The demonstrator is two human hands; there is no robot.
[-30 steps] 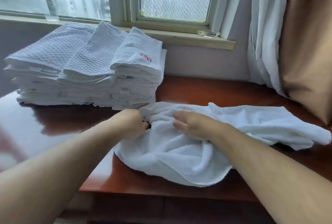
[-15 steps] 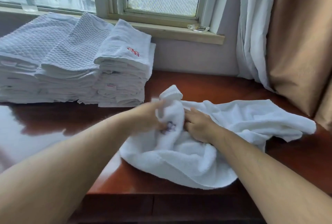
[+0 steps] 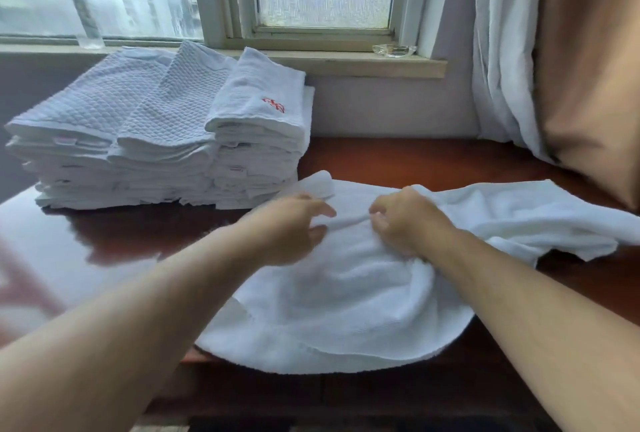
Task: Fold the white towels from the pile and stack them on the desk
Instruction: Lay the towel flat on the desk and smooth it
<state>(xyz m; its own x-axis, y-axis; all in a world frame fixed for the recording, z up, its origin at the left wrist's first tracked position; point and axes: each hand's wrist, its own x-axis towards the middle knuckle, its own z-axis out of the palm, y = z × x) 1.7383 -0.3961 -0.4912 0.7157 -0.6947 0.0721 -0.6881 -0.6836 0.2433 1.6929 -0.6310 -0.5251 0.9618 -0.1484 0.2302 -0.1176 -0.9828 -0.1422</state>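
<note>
White towel (image 3: 346, 293) | left hand (image 3: 294, 227) pinches it | right hand (image 3: 405, 220) grips it

towel (image 3: 346, 293) on desk (image 3: 433, 158), stack (image 3: 166, 140) behind-left

In the centre of the frame I see a loose white towel (image 3: 346, 300) spread rumpled on the reddish surface (image 3: 433, 161). My left hand (image 3: 294, 227) and right hand (image 3: 405, 220) pinch its upper edge, close together. A stack of folded towels (image 3: 166, 133) sits at upper left below the window sill (image 3: 346, 62).
</note>
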